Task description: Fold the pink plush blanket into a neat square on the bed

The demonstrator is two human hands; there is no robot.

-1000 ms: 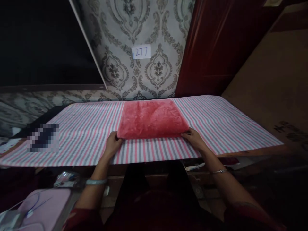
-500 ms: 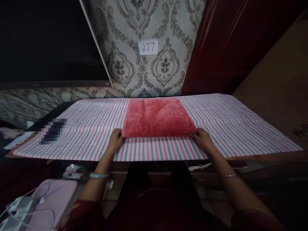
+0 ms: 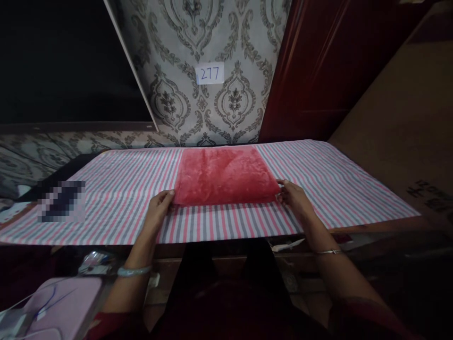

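A folded coral-red plush cloth (image 3: 226, 177) lies as a flat pad on a striped cloth (image 3: 219, 224). My left hand (image 3: 158, 208) is at its front left corner, fingers curled, a fingertip pressed on the plush edge; the undersides of the fingers are hidden. At the front right corner, my right hand (image 3: 295, 200) has its fingers loosely apart, the fingertips touching the side of the plush.
The striped cloth covers a table against a patterned wall (image 3: 205, 28) bearing a paper marked 277 (image 3: 210, 73). A dark screen (image 3: 71, 61) stands at left, a cardboard box (image 3: 396, 123) at right. A pink stool (image 3: 67, 302) with cables is below left.
The fingers of my right hand have loosened from a pinch and spread at the corner. My left hand stays at its corner with a fingertip now on top. The view has shifted slightly.
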